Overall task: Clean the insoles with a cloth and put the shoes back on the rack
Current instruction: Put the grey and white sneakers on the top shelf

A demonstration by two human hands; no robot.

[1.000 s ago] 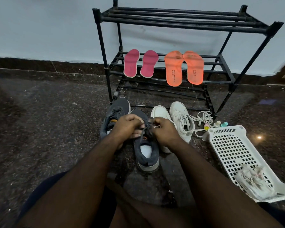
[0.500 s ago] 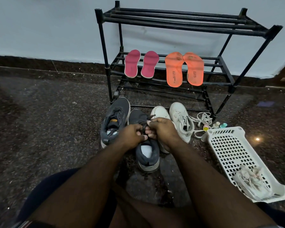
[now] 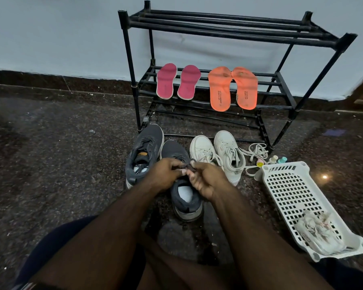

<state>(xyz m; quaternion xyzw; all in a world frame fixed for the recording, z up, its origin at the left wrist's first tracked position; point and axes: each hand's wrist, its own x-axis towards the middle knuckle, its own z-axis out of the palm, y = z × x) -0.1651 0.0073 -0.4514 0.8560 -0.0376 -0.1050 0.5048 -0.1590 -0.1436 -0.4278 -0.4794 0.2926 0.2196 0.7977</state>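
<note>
Two hands are in view, the left hand (image 3: 166,173) and the right hand (image 3: 208,178). Four shoes stand on the floor: two grey shoes (image 3: 147,147) and two white shoes (image 3: 228,151). Four insoles lie on the one rack (image 3: 235,28): two pink insoles (image 3: 167,80) and two orange insoles (image 3: 219,88). One white basket (image 3: 289,185) holds one cloth (image 3: 316,231). Behind it stand what look like three small bottles (image 3: 274,159).

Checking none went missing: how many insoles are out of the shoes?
4, all on the rack's middle shelf: pink insoles left, orange insoles right. Any inside the shoes would be hidden.
</note>
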